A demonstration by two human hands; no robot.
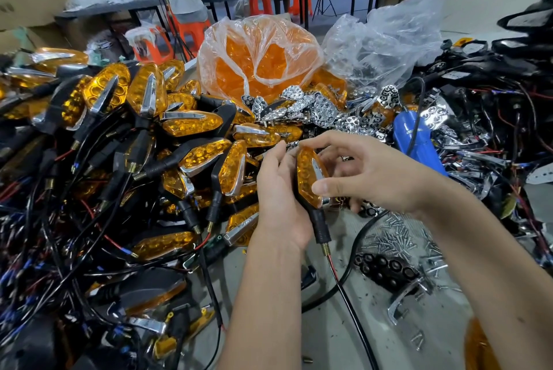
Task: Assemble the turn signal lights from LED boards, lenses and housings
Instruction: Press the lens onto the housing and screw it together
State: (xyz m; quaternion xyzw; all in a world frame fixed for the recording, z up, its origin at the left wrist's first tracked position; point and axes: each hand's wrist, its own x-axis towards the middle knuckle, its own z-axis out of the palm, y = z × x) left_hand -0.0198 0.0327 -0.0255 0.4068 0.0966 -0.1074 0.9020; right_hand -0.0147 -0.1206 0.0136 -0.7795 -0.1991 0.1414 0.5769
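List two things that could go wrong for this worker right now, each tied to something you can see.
1. The turn signal is held above the bench between the left hand and the right hand; its amber lens could seat crooked.
2. Its dangling wire hangs beside loose screws and could snag.

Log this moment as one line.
left hand holds signal | right hand pinches its lens | pile left | screws right

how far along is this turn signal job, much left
Done: a large pile of finished amber turn signals lies at the left. In hand: the left hand grips one signal while the right hand presses its lens. Left: a full bag of amber lenses, loose chrome reflectors and screws.
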